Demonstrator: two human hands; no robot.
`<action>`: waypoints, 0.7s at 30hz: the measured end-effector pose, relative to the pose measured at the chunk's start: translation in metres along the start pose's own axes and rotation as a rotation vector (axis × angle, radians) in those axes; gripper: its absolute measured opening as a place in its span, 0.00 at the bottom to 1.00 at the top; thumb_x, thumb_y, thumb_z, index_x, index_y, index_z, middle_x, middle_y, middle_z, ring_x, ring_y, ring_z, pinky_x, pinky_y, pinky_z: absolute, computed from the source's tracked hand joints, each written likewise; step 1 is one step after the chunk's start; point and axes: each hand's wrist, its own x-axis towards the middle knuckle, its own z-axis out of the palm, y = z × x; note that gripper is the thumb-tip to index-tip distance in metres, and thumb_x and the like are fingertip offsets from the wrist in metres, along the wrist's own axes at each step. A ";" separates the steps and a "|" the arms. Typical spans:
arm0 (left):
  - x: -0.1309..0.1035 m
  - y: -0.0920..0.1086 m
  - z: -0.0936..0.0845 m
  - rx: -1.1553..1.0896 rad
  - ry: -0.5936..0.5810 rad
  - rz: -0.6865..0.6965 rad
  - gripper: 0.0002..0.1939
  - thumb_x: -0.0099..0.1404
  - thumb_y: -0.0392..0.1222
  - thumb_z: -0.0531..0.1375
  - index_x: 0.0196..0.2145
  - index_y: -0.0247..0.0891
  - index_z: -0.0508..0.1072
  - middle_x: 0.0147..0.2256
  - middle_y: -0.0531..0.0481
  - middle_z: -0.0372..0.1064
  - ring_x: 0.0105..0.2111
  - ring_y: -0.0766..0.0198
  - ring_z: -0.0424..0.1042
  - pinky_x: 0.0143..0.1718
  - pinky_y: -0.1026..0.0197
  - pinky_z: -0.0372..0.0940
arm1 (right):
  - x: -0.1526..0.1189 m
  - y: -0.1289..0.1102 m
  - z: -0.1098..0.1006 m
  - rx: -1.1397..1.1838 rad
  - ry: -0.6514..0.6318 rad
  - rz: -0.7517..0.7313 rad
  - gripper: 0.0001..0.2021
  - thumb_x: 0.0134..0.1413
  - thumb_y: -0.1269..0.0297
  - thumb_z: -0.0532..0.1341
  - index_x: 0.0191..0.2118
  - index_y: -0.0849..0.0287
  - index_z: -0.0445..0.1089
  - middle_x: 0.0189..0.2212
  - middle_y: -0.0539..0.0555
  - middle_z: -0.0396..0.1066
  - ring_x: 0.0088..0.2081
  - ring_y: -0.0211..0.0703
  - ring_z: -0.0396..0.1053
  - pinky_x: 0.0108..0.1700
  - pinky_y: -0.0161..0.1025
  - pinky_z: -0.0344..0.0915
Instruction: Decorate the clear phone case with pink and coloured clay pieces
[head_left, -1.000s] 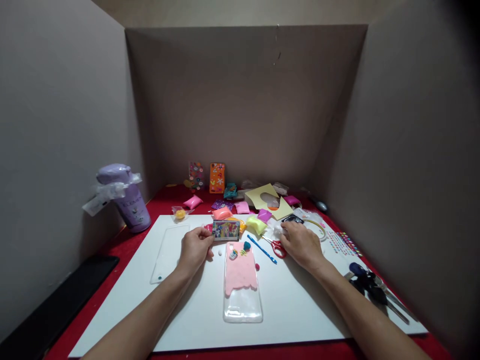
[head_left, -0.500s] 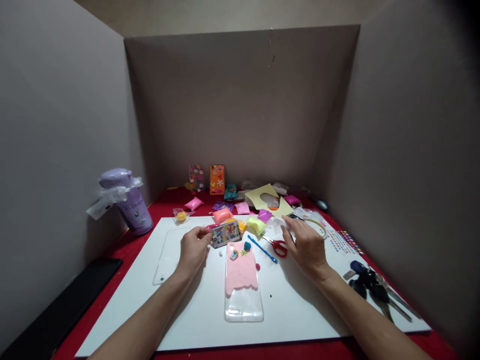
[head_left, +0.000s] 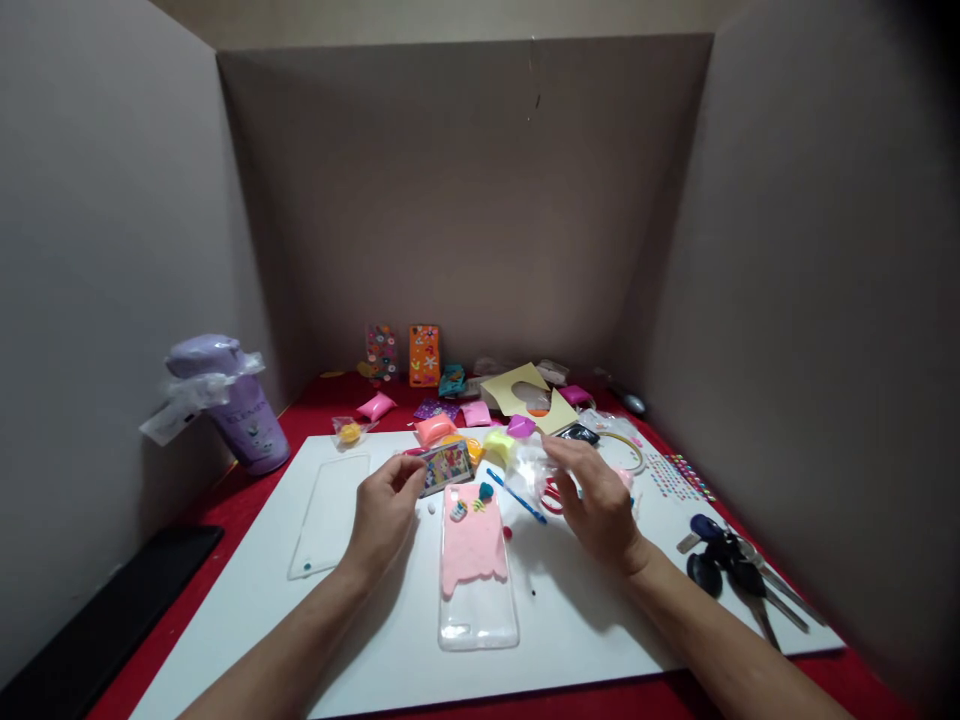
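At the bottom of the frame, the red cloth [head_left: 664, 700] is covered by a big white board [head_left: 420, 680]. In the lower middle, a clear phone case [head_left: 478, 633] is laid flat on the board, and its upper part is covered by pink clay [head_left: 474, 560] with a wavy bottom edge. A tiny cupcake shape [head_left: 458, 511] and a blue-green blob [head_left: 486, 491] are stuck near its top. At the lower right, a bunch of keys [head_left: 724, 560] is seen on the board, and at the lower left a long black thing [head_left: 120, 610] is seen on the cloth.

A shiny picture card [head_left: 448, 468] is pinched at its left end by the thumb and fingers of the left hand [head_left: 382, 510], just past the top of the case. The fingers of the right hand [head_left: 596, 505] are bent, with the thumb apart from them. A clear plastic bag [head_left: 528, 468] is touched by its fingertips; whether it is pinched cannot be told. Between the hands, a blue stick [head_left: 517, 496] is laid at a slant, and red scissors [head_left: 553, 495] are partly hidden.

At the left, another clear case [head_left: 330, 515] is laid flat, with a purple bottle [head_left: 251, 425] farther out. Beyond the card, soft bright packets [head_left: 436, 430] are bunched together, near cut yellow paper [head_left: 510, 391]. At the back, an orange phone case [head_left: 425, 356] is stood up before the gray wall [head_left: 465, 200].
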 end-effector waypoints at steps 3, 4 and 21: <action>-0.006 0.006 0.004 0.054 -0.056 0.102 0.08 0.59 0.44 0.58 0.30 0.37 0.73 0.26 0.52 0.69 0.26 0.65 0.66 0.28 0.66 0.60 | 0.000 -0.005 -0.002 0.002 -0.008 -0.040 0.14 0.57 0.76 0.53 0.46 0.56 0.69 0.43 0.59 0.70 0.44 0.47 0.69 0.42 0.45 0.70; -0.009 0.009 0.005 0.081 -0.075 0.128 0.08 0.60 0.44 0.57 0.29 0.37 0.73 0.25 0.52 0.69 0.26 0.65 0.66 0.29 0.65 0.60 | 0.000 -0.006 -0.003 -0.010 -0.018 -0.057 0.15 0.56 0.77 0.54 0.46 0.55 0.69 0.42 0.59 0.70 0.44 0.47 0.69 0.42 0.45 0.70; -0.041 0.047 0.033 0.389 -0.278 0.608 0.10 0.63 0.32 0.51 0.42 0.40 0.66 0.34 0.46 0.67 0.31 0.61 0.68 0.29 0.61 0.64 | -0.004 -0.018 -0.004 0.021 -0.104 -0.194 0.16 0.53 0.78 0.58 0.48 0.60 0.67 0.38 0.59 0.74 0.39 0.47 0.70 0.39 0.45 0.69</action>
